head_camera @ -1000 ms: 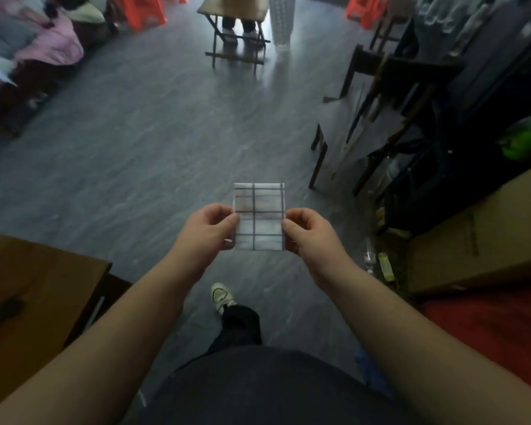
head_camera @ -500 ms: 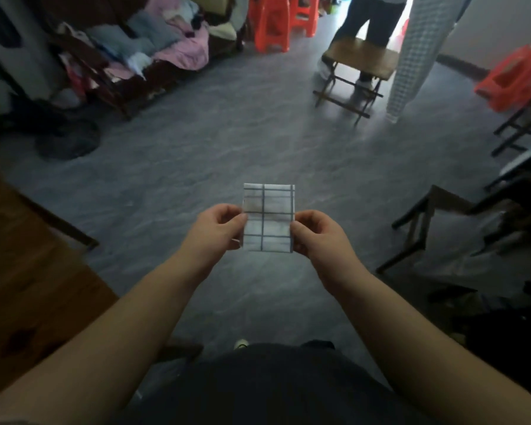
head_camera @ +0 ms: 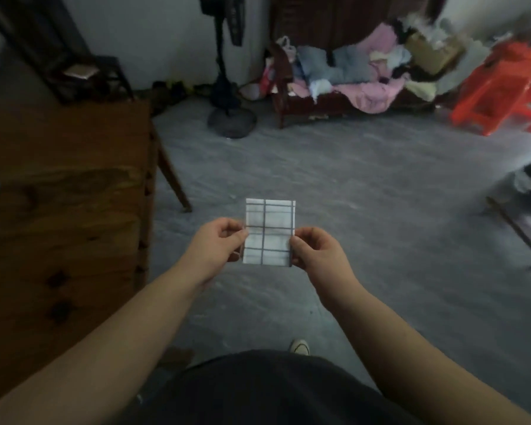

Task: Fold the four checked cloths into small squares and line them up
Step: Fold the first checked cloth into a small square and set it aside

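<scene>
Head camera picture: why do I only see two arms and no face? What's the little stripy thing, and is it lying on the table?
There is no machine here, just a person. The camera sits on their head and looks forward and down, so you see what they see: their own arms and one shoe. The left hand and the right hand each pinch one side edge of a small folded checked cloth, white with dark lines. It is held in the air above the grey floor, not lying on anything. The wooden table stands off to the left, apart from it. Far back are a standing fan and a pile of clothes.
</scene>
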### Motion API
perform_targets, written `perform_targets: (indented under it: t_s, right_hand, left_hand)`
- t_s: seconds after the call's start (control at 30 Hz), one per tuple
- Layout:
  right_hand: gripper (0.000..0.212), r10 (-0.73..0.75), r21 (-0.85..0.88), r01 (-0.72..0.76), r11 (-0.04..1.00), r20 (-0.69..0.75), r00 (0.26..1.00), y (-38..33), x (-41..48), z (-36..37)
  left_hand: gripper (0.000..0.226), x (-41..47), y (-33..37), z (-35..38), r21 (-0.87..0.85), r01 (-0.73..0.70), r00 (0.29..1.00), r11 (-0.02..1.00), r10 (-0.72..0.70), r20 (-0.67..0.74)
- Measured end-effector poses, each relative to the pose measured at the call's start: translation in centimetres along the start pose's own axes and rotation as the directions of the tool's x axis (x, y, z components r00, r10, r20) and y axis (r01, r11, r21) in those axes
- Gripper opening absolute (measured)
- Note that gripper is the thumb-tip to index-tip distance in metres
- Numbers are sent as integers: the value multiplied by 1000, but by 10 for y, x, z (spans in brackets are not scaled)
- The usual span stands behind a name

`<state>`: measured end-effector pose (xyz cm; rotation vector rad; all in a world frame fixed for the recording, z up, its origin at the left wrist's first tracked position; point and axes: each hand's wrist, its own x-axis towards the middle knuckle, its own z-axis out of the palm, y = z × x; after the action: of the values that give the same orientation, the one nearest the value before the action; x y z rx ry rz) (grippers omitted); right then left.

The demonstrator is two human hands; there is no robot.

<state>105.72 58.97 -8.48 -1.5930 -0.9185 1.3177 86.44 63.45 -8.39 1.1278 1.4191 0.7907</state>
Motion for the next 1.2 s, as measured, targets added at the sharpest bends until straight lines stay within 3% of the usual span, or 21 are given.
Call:
perform_targets:
  t_s: [0.17,0.37,0.6,0.93,1.2]
  right_hand:
    - [5,38,-51,-24,998,283,959,-30,60,13]
    - [6,117,-167,-24,986,574,811,-44,97,78]
    - [7,172,-361,154,920,722,670,-54,125,201]
    - [6,280,-530,492,691,823,494,-27,133,392]
    - [9,393,-466,692,552,877,276,15,146,472]
  left_hand:
    - [16,8,9,-12,-24,72,964,997,-76,-256]
    - [6,-4,-6,-59,-167,113,849,979,-183,-496]
    - [13,-15,-49,-136,-311,147,683,939,-324,-654]
    - [7,-17,-119,-235,-544,171,368,821,-565,-738]
    - [10,-8,-166,-253,-734,129,217,667,-741,-636]
